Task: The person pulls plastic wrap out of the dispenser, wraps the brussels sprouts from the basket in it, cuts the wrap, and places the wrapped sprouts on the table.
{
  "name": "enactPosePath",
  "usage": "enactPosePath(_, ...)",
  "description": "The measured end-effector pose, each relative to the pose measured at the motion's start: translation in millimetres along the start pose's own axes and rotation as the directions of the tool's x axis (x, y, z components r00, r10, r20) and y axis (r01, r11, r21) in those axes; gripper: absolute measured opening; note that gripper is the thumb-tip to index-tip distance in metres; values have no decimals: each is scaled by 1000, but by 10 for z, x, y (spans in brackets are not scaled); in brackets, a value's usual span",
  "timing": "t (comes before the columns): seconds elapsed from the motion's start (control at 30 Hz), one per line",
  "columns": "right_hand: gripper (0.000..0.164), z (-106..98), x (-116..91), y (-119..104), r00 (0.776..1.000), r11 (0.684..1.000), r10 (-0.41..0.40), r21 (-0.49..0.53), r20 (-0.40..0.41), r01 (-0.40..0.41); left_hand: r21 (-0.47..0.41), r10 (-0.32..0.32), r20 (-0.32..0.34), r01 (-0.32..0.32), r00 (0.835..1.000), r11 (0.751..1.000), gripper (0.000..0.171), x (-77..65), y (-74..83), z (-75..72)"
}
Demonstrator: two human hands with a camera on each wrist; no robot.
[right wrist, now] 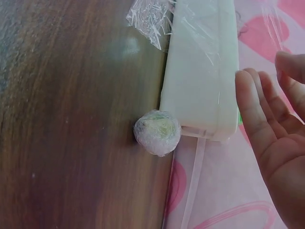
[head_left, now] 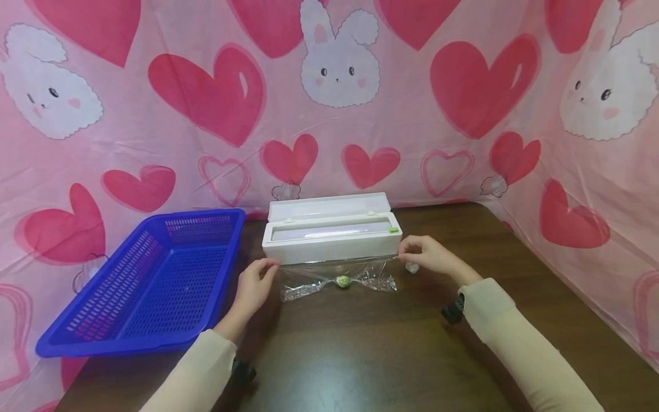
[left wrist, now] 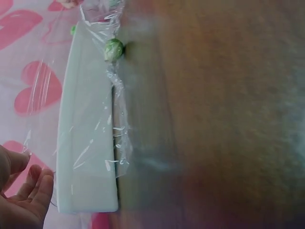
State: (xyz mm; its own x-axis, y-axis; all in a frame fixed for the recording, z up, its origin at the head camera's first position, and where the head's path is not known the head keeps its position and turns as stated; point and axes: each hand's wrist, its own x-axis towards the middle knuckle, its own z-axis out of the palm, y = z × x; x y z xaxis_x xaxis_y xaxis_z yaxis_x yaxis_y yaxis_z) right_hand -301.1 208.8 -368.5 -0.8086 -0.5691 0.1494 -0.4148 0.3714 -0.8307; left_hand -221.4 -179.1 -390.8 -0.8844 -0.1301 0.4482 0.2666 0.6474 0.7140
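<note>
A sheet of clear plastic wrap (head_left: 309, 271) stretches between the two hands in front of a white wrap dispenser box (head_left: 332, 246). My left hand (head_left: 254, 286) pinches its left upper corner, and my right hand (head_left: 429, 254) pinches the right one. A green Brussels sprout (head_left: 342, 281) lies at the middle of the sheet's near edge, where the film gathers into crumpled folds on either side; it also shows in the left wrist view (left wrist: 114, 50). Beside the box's right end, below my right hand, sits a small film-wrapped ball (right wrist: 158, 133) with pale green showing through.
The dispenser's lid (head_left: 329, 206) stands raised at the back, and a green slider (head_left: 393, 229) sits at its right end. A blue plastic basket (head_left: 221, 286) takes up the left of the brown wooden table (head_left: 360, 355). Behind hangs a pink heart-patterned cloth (head_left: 329, 131).
</note>
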Motion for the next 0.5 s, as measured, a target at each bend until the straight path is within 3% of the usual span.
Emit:
enactPosePath(0.23, 6, 0, -3, 120, 991, 1000, 16, -4, 133, -16, 8, 21, 27, -21, 999, 1000, 6, -90, -40, -29)
enactPosePath(0.5, 12, -3, -55, 147, 964, 999, 21, -34, 264, -12, 6, 17, 71, -18, 997, 1000, 6, -168, -67, -36)
